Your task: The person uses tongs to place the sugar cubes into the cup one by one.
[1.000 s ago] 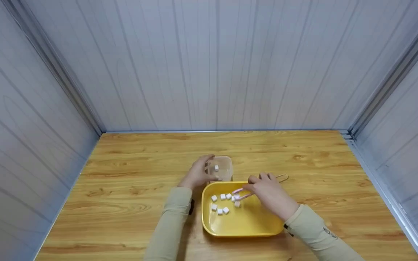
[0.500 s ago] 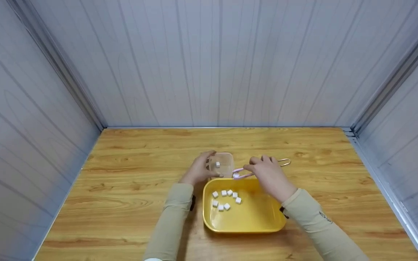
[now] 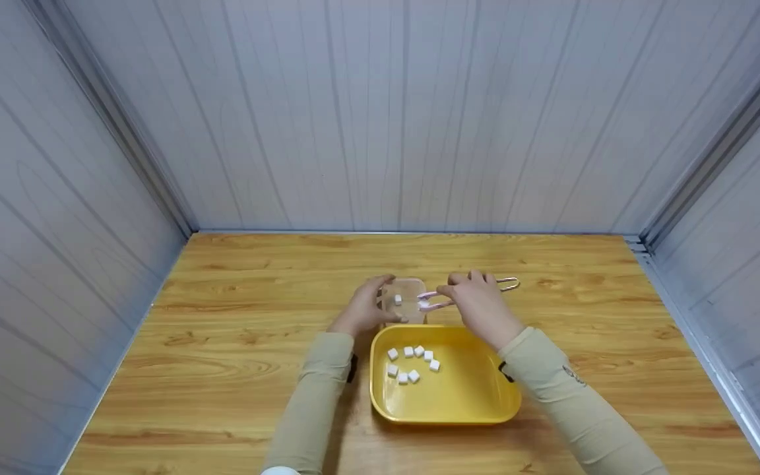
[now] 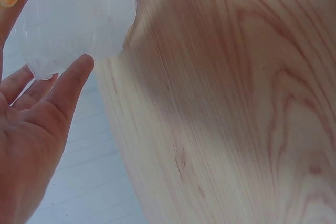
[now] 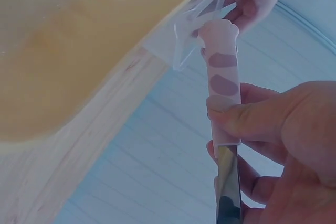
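Note:
My left hand [image 3: 363,311] grips a small clear plastic container [image 4: 79,19] from its left side, thumb and fingers spread around its walls. One white cube [image 3: 398,300] lies inside it. In my right hand [image 3: 482,307] are metal tongs with pink paw-shaped tips [image 5: 223,72], pinched between thumb and fingers. Another white cube [image 3: 423,304] sits between the tong tips, over the container's right side. Directly in front of the container stands a yellow tray [image 3: 446,420] with several more white cubes [image 3: 413,376] in its left half.
The wood-grain table [image 3: 221,369] carries all of these things. Pale panel walls [image 3: 367,119] enclose it at the back and on both sides. The tray's back rim is close against the container's near side.
My right hand has lifted one cube out of the yellow tray with the tongs and carried it back and left to the clear container. The left hand keeps its grip.

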`<state>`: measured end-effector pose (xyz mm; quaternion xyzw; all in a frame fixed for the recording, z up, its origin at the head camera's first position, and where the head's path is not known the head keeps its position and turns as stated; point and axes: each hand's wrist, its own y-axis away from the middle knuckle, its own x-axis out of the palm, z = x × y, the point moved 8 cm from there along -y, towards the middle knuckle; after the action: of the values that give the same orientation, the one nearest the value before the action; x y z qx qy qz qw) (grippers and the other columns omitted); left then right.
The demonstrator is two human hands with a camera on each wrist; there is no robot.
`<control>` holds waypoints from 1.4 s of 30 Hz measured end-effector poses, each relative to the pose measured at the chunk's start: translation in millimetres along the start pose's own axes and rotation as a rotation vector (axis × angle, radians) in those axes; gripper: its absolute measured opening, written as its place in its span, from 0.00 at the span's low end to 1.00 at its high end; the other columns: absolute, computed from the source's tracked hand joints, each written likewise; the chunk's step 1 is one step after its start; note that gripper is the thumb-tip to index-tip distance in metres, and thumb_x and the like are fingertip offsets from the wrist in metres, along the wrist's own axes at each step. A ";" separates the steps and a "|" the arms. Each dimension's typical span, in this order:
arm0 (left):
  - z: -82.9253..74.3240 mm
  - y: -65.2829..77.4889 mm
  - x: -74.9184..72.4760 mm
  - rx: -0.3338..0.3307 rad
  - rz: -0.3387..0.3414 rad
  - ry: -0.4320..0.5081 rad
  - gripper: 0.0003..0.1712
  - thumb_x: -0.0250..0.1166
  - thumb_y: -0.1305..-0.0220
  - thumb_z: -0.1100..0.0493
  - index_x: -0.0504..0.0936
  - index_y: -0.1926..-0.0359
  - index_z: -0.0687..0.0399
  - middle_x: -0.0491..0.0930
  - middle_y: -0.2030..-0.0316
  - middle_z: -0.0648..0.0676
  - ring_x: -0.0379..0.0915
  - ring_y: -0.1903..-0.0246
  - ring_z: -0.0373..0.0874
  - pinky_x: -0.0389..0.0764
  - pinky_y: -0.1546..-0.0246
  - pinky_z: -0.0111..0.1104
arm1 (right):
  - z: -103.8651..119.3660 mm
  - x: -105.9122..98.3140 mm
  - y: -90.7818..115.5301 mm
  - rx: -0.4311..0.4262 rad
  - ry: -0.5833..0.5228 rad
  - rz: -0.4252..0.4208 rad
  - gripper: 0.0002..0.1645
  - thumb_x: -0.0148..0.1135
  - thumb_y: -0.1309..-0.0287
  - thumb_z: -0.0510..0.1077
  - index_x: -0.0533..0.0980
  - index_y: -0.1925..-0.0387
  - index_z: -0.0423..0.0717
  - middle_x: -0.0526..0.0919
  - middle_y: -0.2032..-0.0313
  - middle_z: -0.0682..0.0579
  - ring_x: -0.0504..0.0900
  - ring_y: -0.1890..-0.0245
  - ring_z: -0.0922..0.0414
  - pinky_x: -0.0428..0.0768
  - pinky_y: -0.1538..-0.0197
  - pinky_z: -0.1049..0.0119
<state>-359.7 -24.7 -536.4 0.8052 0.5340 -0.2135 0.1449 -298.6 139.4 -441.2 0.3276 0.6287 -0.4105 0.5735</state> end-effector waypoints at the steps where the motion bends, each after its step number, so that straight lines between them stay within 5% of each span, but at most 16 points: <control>1: -0.6 -0.2 0.1 -0.003 0.002 0.001 0.50 0.77 0.53 0.61 0.62 0.30 0.57 0.63 0.35 0.58 0.61 0.37 0.58 0.70 0.39 0.42 | -1.1 1.3 -1.1 0.005 0.003 0.004 0.28 0.64 0.47 0.26 0.82 0.49 0.55 0.79 0.55 0.50 0.71 0.62 0.47 0.70 0.61 0.52; 42: 3.5 0.0 1.5 -0.043 -0.004 0.058 0.50 0.77 0.54 0.63 0.63 0.31 0.49 0.62 0.33 0.54 0.58 0.35 0.56 0.68 0.37 0.42 | -10.3 27.7 -21.5 0.037 -0.036 0.057 0.29 0.65 0.49 0.25 0.81 0.48 0.53 0.78 0.53 0.49 0.74 0.56 0.44 0.73 0.53 0.43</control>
<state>-359.9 -25.1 -540.2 0.8067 0.5439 -0.1790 0.1463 -325.8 137.3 -465.5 0.3484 0.6011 -0.4114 0.5900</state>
